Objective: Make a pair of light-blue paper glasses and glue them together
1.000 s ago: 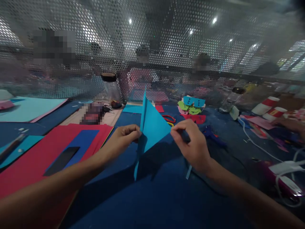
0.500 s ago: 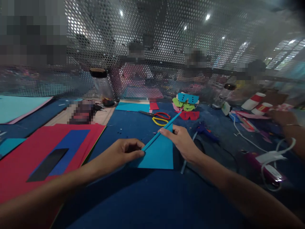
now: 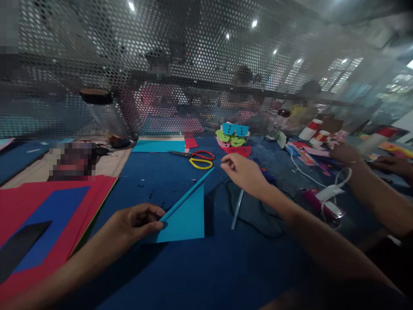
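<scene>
Folded blue paper [image 3: 189, 215] is pinched at its lower left in my left hand [image 3: 138, 221], thumb and fingers closed on the narrow folded edge. That edge slants up from seven o'clock to between one and two. I take the paper as the centre of my clock, with twelve pointing away from me.

My right hand [image 3: 243, 172] is just beside the upper tip, at two o'clock, apart from the paper. Its fingers curl loosely, and I can't tell whether thumb and fingertips meet. The forearm reaches in from four o'clock, over part of a dark cord [image 3: 264, 234], and my hand partly hides a blue glue gun [image 3: 268, 175].

At three o'clock a pale stick [image 3: 238, 209] lies near the paper's right edge. Scissors [image 3: 191, 157] lie at twelve, their yellow handle near the upper tip. Cut paper shapes [image 3: 235, 130] are stacked at one o'clock; a flat blue sheet [image 3: 158, 146] is at eleven, with a lidded jar [image 3: 105, 118] to its left.

Red sheets [image 3: 97, 193] fill nine o'clock, close to my left wrist. Tabletop [image 3: 180, 275] stretches toward me at six. Farther off, another person's hand [image 3: 343, 154] is between two and three, and a perforated screen [image 3: 193, 47] borders the far side.
</scene>
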A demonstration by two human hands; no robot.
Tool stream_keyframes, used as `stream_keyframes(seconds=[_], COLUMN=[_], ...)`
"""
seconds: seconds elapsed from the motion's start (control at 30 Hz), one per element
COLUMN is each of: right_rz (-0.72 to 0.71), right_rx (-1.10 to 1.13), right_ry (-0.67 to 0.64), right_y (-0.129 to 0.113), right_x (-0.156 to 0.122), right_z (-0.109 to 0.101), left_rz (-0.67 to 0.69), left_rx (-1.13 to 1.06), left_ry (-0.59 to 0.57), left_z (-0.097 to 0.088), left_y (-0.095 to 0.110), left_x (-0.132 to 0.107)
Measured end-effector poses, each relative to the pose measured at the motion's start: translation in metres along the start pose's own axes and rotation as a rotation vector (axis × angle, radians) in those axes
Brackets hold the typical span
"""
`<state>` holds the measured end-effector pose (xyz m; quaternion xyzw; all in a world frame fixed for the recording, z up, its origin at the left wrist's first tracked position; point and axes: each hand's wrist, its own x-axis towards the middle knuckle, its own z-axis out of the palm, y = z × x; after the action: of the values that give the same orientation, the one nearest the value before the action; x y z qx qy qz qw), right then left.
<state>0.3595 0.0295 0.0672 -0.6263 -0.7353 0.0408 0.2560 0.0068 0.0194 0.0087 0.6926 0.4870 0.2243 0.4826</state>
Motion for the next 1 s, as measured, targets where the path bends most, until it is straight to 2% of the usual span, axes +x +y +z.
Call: stream_keyframes(seconds=[0.1, 0.2, 0.27, 0.37, 0.47, 0.63, 0.8, 1.0], right_rz=[0.111, 0.277, 0.316, 0.32, 0.326, 0.367, 0.385, 0.339], right_rx=[-0.358, -0.605, -0.729, -0.755, -0.767, -0.815, -0.833, -0.776], right_ry=[0.09, -0.077, -0.206, -0.262, -0.267, -0.255, -0.332, -0.254], right_y=[0.032, 0.063, 0.078, 0.09, 0.093, 0.096, 0.108, 0.116], right_x=[-0.007, -0.018, -0.024, -0.028, -0.027, -0.028, -0.033, -0.036], right_z=[-0.025, -0.038, -0.037, -0.029, -0.023, -0.025, -0.027, -0.02], left_rz=[0.013, 0.012, 0.027, 0.053, 0.061, 0.076, 0.074, 0.086], left_rx=[0.041, 0.064, 0.077, 0.121, 0.149, 0.118, 0.1, 0.117], left_ry=[0.002, -0.006, 0.004, 0.021, 0.013, 0.06, 0.069, 0.094], left_z=[0.001, 0.003, 0.004, 0.005, 0.006, 0.01, 0.012, 0.012], left_y=[-0.003, -0.004, -0.006, -0.006, -0.003, 0.005, 0.013, 0.01], left_x=[0.0, -0.001, -0.002, -0.003, -0.005, -0.005, -0.008, -0.008])
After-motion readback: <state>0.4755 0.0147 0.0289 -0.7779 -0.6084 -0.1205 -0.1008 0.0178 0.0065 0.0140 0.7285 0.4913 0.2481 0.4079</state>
